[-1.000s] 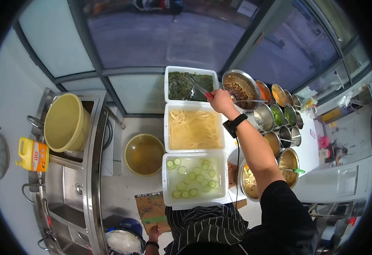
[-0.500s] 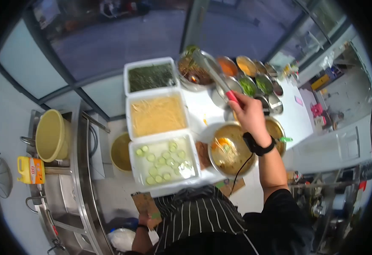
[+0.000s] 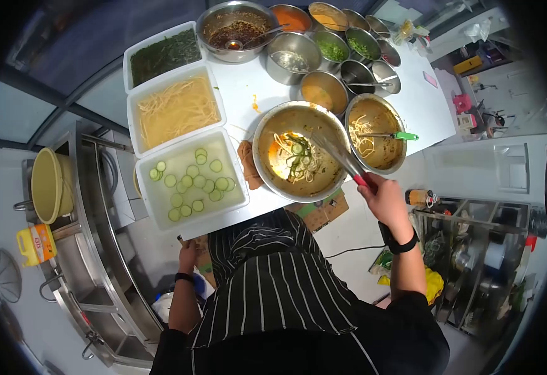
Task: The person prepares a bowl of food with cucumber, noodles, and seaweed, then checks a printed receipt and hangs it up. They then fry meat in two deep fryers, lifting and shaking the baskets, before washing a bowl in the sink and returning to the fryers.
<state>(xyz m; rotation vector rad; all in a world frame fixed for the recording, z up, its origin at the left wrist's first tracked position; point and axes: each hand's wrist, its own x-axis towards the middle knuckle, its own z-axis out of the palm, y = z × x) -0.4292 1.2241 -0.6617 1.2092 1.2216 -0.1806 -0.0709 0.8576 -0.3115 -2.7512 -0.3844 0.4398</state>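
Observation:
My right hand [image 3: 386,200] is closed round the red-handled metal tongs [image 3: 339,156]. The tongs' tips reach into the large steel mixing bowl [image 3: 258,150], beside a heap of pale noodle-like strands, cucumber slices and dark green strips [image 3: 298,156] in reddish oil. Down by the table's front left corner, my left hand [image 3: 187,255] is closed; a small dark tip shows above it, too small to name. A second steel bowl [image 3: 401,128] with noodle-like strands and a green-handled utensil [image 3: 405,135] stands to the right.
White tubs hold cucumber slices [image 3: 192,181], pale strips [image 3: 179,112] and dark green strips [image 3: 164,56]. Several steel pots, one with chopped greens [image 3: 333,51], crowd the back beside a bowl of dark sauce [image 3: 239,28]. A sink counter [image 3: 101,250] stands left, a metal rack [image 3: 473,250] right.
My right hand and the tongs have come back from the far bowl to the mixing bowl. Dark green strips now lie on its contents. The view has shifted, and my left hand appears higher.

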